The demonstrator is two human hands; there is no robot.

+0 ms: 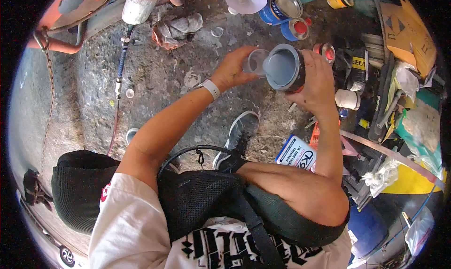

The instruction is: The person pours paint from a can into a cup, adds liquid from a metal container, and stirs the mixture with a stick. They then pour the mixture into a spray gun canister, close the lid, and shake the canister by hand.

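My left hand (233, 68), with a white watch (210, 88) on its wrist, is closed around a small clear plastic cup (256, 62). My right hand (320, 83) grips a paint can (298, 68) from its right side. The can is tilted left, its mouth towards the cup, and grey paint (283, 67) shows inside up to the lip. Cup and can rim overlap in this view. Both are held above the stained floor, in front of my knees.
Several cans, including a blue can (277, 10) and a red-capped can (296, 29), stand beyond my hands. A thinner tin (298, 152) is near my right knee. A crumpled rag (176, 30), a spray gun with white cup (139, 7) and its hose (120, 67) lie left. Clutter and cardboard (408, 34) line the right.
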